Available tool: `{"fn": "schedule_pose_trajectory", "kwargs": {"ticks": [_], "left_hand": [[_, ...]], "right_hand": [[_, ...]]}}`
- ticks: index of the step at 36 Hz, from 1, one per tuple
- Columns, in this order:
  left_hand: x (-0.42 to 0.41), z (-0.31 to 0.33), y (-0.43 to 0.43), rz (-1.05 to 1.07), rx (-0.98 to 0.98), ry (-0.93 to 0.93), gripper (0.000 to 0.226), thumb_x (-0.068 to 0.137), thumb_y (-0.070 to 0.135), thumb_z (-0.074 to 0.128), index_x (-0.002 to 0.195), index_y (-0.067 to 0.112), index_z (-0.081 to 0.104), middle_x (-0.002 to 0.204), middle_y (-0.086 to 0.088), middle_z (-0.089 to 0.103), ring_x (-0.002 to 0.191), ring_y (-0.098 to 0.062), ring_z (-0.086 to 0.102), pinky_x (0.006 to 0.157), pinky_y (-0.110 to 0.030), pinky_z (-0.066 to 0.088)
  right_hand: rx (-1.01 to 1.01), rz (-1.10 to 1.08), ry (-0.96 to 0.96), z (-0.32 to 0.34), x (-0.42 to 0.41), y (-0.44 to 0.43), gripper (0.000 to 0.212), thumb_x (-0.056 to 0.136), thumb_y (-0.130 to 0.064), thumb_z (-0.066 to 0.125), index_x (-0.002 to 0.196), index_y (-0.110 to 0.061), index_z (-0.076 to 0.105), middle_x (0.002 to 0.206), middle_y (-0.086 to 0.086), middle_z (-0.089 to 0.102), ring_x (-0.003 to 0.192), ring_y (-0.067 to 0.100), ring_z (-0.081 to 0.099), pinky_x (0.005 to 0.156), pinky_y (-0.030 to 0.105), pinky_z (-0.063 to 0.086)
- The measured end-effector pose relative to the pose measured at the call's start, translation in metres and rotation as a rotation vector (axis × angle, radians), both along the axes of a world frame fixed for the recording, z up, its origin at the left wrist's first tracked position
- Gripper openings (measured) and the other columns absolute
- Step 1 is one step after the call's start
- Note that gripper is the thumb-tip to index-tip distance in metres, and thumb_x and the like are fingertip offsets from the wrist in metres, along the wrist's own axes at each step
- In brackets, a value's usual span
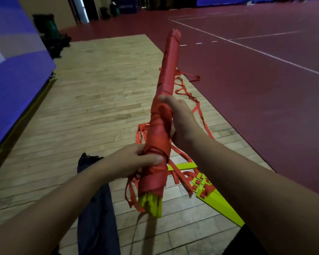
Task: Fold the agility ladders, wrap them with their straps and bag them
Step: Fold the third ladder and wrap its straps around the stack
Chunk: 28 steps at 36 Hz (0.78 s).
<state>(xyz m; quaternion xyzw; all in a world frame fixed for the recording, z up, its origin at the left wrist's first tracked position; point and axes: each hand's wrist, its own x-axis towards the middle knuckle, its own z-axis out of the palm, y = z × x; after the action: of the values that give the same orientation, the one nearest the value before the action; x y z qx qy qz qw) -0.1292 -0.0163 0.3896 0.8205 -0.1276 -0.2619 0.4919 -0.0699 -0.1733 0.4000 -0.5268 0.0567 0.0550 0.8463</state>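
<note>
A folded agility ladder bundle (167, 74) of yellow-green rungs, wound in red strap, is held up over the floor, pointing away from me. Its yellow-green rung ends (152, 205) stick out at the near end. My left hand (134, 162) grips the lower part of the bundle, thumb across the red wrap. My right hand (180, 118) grips the middle, fingers curled round the strap. Loose red strap ends (132, 194) hang below. A dark blue bag (96, 199) lies flat on the floor under my left arm.
A second ladder with yellow-green rungs (219, 203) and tangled red straps (197, 107) lies on the wooden floor to the right. A blue padded mat (13, 57) slopes along the left. Red court flooring with white lines (256, 52) stretches beyond. Dark bins (46, 26) stand far left.
</note>
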Motion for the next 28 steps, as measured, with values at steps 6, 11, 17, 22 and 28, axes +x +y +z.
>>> {"fn": "schedule_pose_trajectory", "kwargs": {"ticks": [6, 11, 17, 22, 28], "left_hand": [[-0.006, 0.006, 0.009, -0.172, -0.368, 0.245, 0.086, 0.039, 0.067, 0.09, 0.097, 0.01, 0.063, 0.082, -0.001, 0.07, 0.075, -0.016, 0.066, 0.07, -0.027, 0.054], [-0.01, 0.003, 0.008, -0.231, -0.211, 0.387, 0.097, 0.035, 0.073, 0.089, 0.107, 0.014, 0.062, 0.092, 0.004, 0.077, 0.087, -0.011, 0.072, 0.08, -0.026, 0.057], [-0.01, 0.015, 0.011, -0.229, 0.09, 0.279, 0.052, 0.073, 0.063, 0.058, 0.088, 0.013, 0.062, 0.065, 0.009, 0.071, 0.06, -0.002, 0.066, 0.06, -0.015, 0.051], [-0.007, 0.003, 0.005, -0.148, 0.272, 0.137, 0.055, 0.075, 0.072, 0.051, 0.106, 0.029, 0.067, 0.088, 0.015, 0.073, 0.08, -0.002, 0.068, 0.08, -0.022, 0.051], [-0.009, -0.017, -0.013, -0.116, 0.354, -0.149, 0.045, 0.08, 0.066, 0.064, 0.113, 0.035, 0.063, 0.091, 0.01, 0.072, 0.06, 0.003, 0.063, 0.056, -0.014, 0.048]], "right_hand": [[0.387, 0.301, 0.163, 0.008, -0.007, 0.001, 0.05, 0.081, -0.05, 0.069, 0.097, -0.004, 0.059, 0.088, 0.019, 0.063, 0.082, 0.033, 0.065, 0.084, 0.045, 0.057], [0.262, 0.356, 0.186, 0.004, -0.015, 0.008, 0.043, 0.093, -0.044, 0.059, 0.088, -0.001, 0.056, 0.07, 0.017, 0.063, 0.062, 0.026, 0.067, 0.062, 0.032, 0.06], [-0.051, 0.302, 0.069, 0.001, -0.007, 0.0, 0.04, 0.087, -0.043, 0.074, 0.104, -0.009, 0.061, 0.084, 0.019, 0.062, 0.06, 0.023, 0.067, 0.057, 0.03, 0.057], [-0.274, 0.077, -0.102, -0.005, -0.003, -0.007, 0.039, 0.082, -0.035, 0.083, 0.106, -0.009, 0.065, 0.086, 0.009, 0.069, 0.075, 0.023, 0.067, 0.073, 0.041, 0.059], [-0.357, -0.072, -0.088, -0.01, -0.003, 0.001, 0.058, 0.075, -0.043, 0.086, 0.114, -0.011, 0.056, 0.105, 0.019, 0.07, 0.086, 0.028, 0.071, 0.08, 0.053, 0.062]]}}
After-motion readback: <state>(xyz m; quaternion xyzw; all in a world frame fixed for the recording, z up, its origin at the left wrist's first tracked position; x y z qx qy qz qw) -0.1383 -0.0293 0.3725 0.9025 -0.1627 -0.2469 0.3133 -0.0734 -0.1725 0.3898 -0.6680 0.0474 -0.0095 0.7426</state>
